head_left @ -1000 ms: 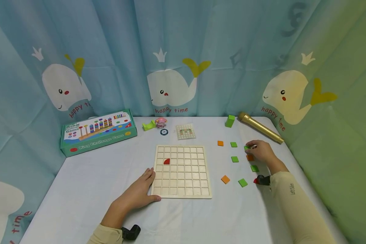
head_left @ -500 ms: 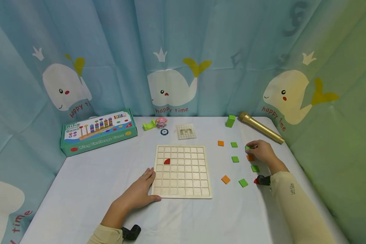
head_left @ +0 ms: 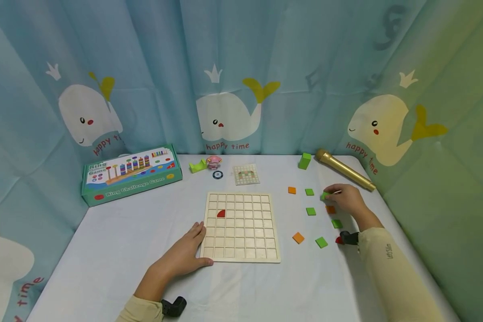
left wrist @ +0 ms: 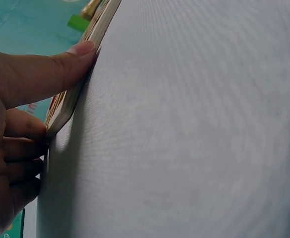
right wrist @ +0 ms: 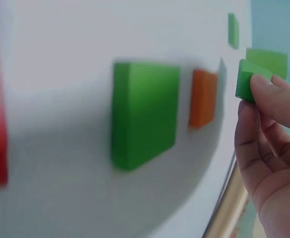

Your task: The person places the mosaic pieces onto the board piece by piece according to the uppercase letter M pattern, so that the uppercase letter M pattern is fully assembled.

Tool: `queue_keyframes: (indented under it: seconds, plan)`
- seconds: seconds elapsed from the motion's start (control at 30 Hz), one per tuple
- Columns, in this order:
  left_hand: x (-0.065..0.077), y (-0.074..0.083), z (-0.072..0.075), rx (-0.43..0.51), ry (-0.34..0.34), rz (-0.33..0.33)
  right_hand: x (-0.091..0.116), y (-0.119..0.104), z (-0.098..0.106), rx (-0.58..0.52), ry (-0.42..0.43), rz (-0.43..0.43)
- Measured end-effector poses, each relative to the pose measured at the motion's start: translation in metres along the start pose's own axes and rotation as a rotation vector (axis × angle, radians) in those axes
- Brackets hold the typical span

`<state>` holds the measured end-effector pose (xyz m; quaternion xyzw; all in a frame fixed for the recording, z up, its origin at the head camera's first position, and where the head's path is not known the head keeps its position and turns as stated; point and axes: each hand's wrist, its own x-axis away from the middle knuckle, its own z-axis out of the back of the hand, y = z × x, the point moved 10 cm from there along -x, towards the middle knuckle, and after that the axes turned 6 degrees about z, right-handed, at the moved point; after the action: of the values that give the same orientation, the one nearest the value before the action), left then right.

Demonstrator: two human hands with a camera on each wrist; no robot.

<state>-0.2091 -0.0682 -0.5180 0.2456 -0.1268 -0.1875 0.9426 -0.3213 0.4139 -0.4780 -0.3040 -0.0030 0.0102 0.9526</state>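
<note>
My left hand [head_left: 183,255] rests at the near left corner of a cream wooden grid board [head_left: 241,260]. Its fingers lie along the left edge, and the thumb [left wrist: 60,74] touches the near edge. A red quarter-circle piece [head_left: 221,213] sits in one cell of the board. On the right, my right hand [head_left: 348,200] pinches a green square tile [right wrist: 246,82] between thumb and fingers, slightly off the table. Below that hand lie an orange tile [head_left: 330,209], another green tile [head_left: 336,223] and a red piece [head_left: 339,240], partly hidden by the wrist camera.
More green tiles [head_left: 311,211] and orange tiles [head_left: 298,238] lie between board and right hand. Behind stand a pattern card [head_left: 246,174], a pink figurine [head_left: 214,162], a chip [head_left: 218,175], a green block [head_left: 304,161], a gold microphone [head_left: 345,170] and a game box [head_left: 133,174].
My right hand has shifted very slightly left with the green tile, which shows a little more clearly at the fingertips. The left hand has kept its place at the board.
</note>
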Motion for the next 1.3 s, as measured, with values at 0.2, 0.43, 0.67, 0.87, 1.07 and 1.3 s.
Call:
queue_keyframes:
  seconds: [0.2, 0.43, 0.67, 0.87, 1.07, 1.3]
  plan:
    - [0.000, 0.000, 0.000, 0.000, -0.006, 0.005, -0.005, -0.017, -0.007, -0.016, -0.003, 0.012]
    - [-0.001, -0.001, -0.001, -0.001, -0.005, 0.006, -0.011, -0.042, -0.017, -0.022, -0.025, 0.042]
    - [-0.002, -0.001, -0.002, -0.015, -0.017, 0.018, -0.014, -0.063, -0.029, -0.026, -0.040, 0.095]
    - [-0.001, 0.000, -0.002, -0.004, -0.020, 0.010, -0.017, -0.079, -0.041, -0.050, -0.058, 0.128]
    - [-0.001, -0.001, -0.002, -0.005, -0.017, 0.013, -0.019, -0.096, -0.052, -0.073, -0.074, 0.163]
    - [-0.001, -0.001, -0.001, -0.014, -0.012, 0.012, -0.020, -0.111, -0.064, -0.092, -0.098, 0.186]
